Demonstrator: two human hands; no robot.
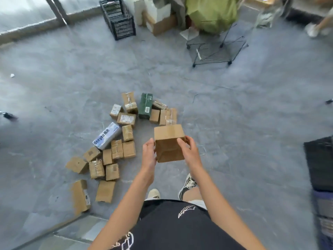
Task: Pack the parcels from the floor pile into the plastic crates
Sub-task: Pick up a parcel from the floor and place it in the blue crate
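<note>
**Parcel in hand, crate still to reach**

You have one brown cardboard parcel (pixel 169 143) lifted clear of the floor, left hand (pixel 149 150) gripping its left side and right hand (pixel 189 150) curled round its right. It looks plain, squarish and a little scuffed. You appear to be mid-carry. The floor pile (pixel 115 141) lies just left of your feet, many boxes unpacked. Next you need to turn toward a crate: the black crate (pixel 119 18) stands well away, upper left.
</note>
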